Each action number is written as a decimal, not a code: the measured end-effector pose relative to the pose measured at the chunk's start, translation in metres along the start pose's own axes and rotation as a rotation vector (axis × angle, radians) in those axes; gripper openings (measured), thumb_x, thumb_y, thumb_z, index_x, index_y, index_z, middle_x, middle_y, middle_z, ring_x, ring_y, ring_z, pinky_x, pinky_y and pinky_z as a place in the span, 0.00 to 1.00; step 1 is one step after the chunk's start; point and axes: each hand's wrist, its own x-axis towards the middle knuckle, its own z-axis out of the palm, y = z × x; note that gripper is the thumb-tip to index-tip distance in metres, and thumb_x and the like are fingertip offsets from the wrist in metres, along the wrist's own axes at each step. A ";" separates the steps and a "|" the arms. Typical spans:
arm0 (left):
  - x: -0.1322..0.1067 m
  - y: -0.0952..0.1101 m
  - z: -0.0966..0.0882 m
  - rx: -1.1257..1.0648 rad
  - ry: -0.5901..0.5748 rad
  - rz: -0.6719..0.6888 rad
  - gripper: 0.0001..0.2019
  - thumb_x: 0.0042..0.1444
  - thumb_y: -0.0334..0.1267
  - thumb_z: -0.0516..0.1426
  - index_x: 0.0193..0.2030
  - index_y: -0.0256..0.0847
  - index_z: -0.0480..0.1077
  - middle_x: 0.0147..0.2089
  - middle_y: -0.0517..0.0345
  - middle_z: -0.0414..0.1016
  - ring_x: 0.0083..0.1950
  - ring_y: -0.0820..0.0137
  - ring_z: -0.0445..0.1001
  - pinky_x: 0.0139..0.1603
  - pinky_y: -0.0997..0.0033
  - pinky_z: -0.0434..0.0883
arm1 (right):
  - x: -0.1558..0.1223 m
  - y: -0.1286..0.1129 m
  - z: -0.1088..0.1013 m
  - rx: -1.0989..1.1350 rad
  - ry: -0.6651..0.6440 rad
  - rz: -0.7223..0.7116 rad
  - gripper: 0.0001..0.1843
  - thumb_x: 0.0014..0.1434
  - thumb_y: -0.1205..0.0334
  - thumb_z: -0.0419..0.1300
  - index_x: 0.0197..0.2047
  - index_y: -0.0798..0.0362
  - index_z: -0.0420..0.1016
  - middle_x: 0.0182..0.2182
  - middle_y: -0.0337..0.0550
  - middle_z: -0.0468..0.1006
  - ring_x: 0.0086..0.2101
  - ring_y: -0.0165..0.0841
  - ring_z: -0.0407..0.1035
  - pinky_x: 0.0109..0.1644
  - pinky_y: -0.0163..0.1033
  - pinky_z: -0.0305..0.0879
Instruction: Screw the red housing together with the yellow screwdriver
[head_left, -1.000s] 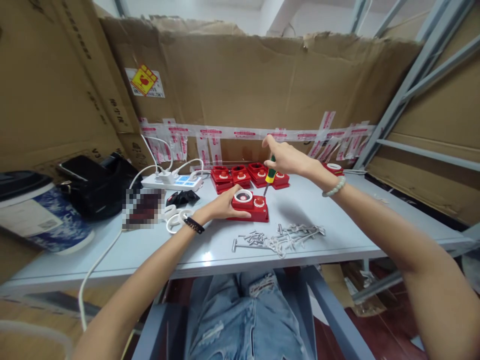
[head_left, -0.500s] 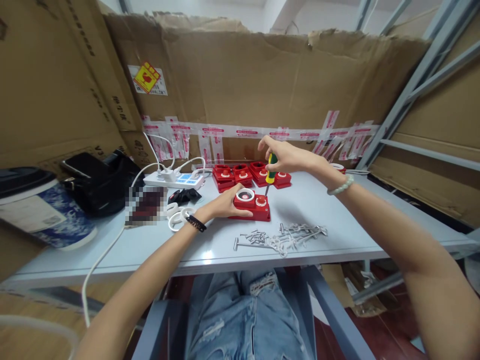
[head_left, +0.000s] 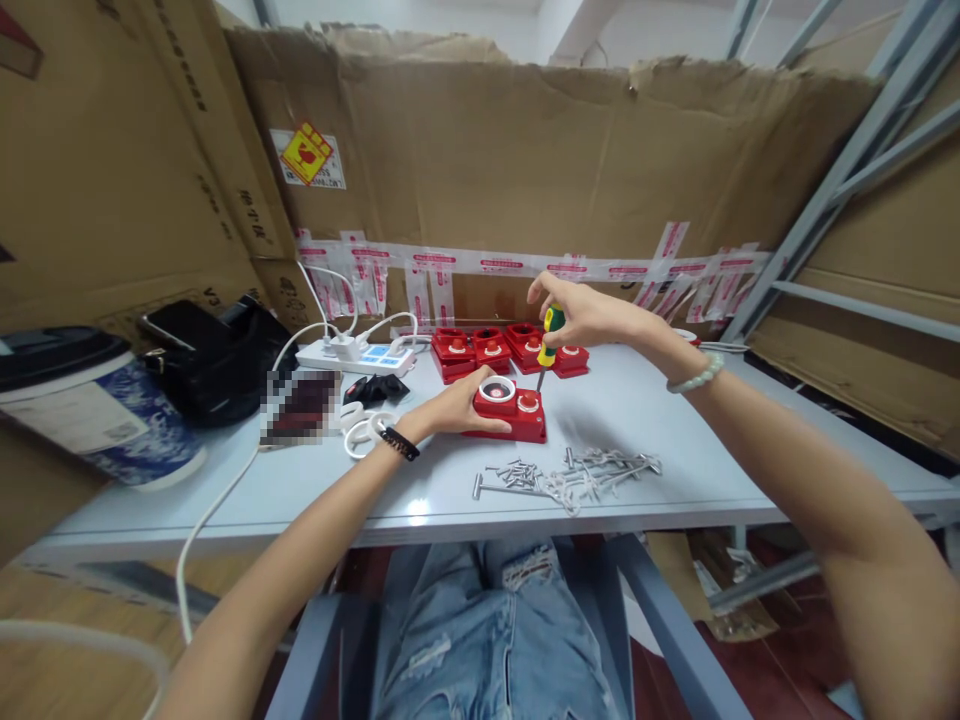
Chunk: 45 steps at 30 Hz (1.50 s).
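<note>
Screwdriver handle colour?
Green and yellow screwdriver handle, in the right hand; head view.
</note>
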 end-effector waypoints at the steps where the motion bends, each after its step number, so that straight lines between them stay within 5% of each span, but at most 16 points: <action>1: 0.000 0.000 0.000 -0.004 0.001 0.000 0.33 0.41 0.54 0.65 0.49 0.40 0.61 0.50 0.49 0.71 0.49 0.58 0.72 0.50 0.59 0.68 | 0.000 0.001 0.001 -0.028 0.018 0.019 0.23 0.48 0.63 0.61 0.48 0.50 0.60 0.37 0.44 0.71 0.36 0.37 0.66 0.36 0.41 0.62; 5: 0.000 0.000 0.000 -0.011 0.009 -0.002 0.33 0.41 0.53 0.66 0.50 0.41 0.61 0.50 0.50 0.70 0.50 0.58 0.72 0.51 0.58 0.68 | 0.001 0.001 0.007 -0.133 0.158 0.099 0.16 0.54 0.58 0.58 0.45 0.53 0.61 0.34 0.47 0.70 0.37 0.40 0.65 0.39 0.44 0.61; 10: 0.000 0.001 0.000 -0.019 0.001 -0.010 0.32 0.41 0.52 0.66 0.50 0.42 0.61 0.49 0.51 0.71 0.49 0.58 0.72 0.50 0.58 0.68 | -0.002 -0.002 0.001 0.038 0.053 0.022 0.24 0.46 0.68 0.61 0.47 0.50 0.59 0.36 0.42 0.71 0.35 0.35 0.65 0.36 0.39 0.62; 16: 0.000 -0.001 0.001 -0.009 0.005 0.004 0.32 0.41 0.53 0.65 0.49 0.41 0.61 0.49 0.49 0.71 0.49 0.59 0.72 0.50 0.58 0.68 | 0.000 0.003 0.006 -0.103 0.158 0.051 0.10 0.52 0.60 0.58 0.38 0.52 0.63 0.32 0.43 0.70 0.35 0.37 0.64 0.38 0.42 0.60; 21: 0.000 0.001 0.000 -0.014 0.003 0.000 0.32 0.41 0.53 0.65 0.49 0.40 0.61 0.49 0.49 0.71 0.49 0.58 0.72 0.50 0.58 0.69 | -0.001 0.006 0.005 0.030 0.108 0.041 0.21 0.45 0.67 0.60 0.43 0.50 0.61 0.32 0.40 0.70 0.33 0.34 0.64 0.34 0.39 0.60; 27: 0.001 0.000 0.001 -0.018 0.007 0.000 0.32 0.41 0.52 0.66 0.50 0.41 0.61 0.50 0.49 0.71 0.49 0.58 0.72 0.51 0.56 0.68 | -0.002 0.002 0.009 -0.050 0.202 0.076 0.12 0.51 0.62 0.58 0.39 0.51 0.61 0.31 0.42 0.69 0.36 0.37 0.65 0.39 0.42 0.60; 32: 0.001 -0.001 0.001 -0.001 0.003 0.001 0.32 0.41 0.53 0.65 0.50 0.41 0.61 0.50 0.49 0.71 0.49 0.58 0.72 0.50 0.58 0.68 | -0.004 0.001 0.009 0.100 0.133 0.064 0.24 0.44 0.66 0.60 0.45 0.50 0.57 0.35 0.43 0.71 0.34 0.35 0.65 0.35 0.41 0.61; 39: 0.001 -0.001 0.001 -0.004 0.005 0.003 0.32 0.41 0.53 0.65 0.50 0.41 0.61 0.50 0.49 0.71 0.49 0.58 0.73 0.50 0.58 0.69 | -0.002 -0.002 0.017 -0.002 0.256 0.080 0.11 0.51 0.56 0.57 0.32 0.50 0.58 0.26 0.39 0.67 0.29 0.34 0.62 0.35 0.43 0.58; 45: 0.001 -0.002 0.001 0.011 -0.002 0.006 0.32 0.42 0.54 0.65 0.50 0.41 0.60 0.50 0.49 0.71 0.49 0.58 0.72 0.50 0.58 0.69 | -0.003 0.004 0.015 0.129 0.223 0.100 0.18 0.42 0.65 0.60 0.37 0.50 0.58 0.32 0.41 0.70 0.33 0.35 0.64 0.36 0.41 0.61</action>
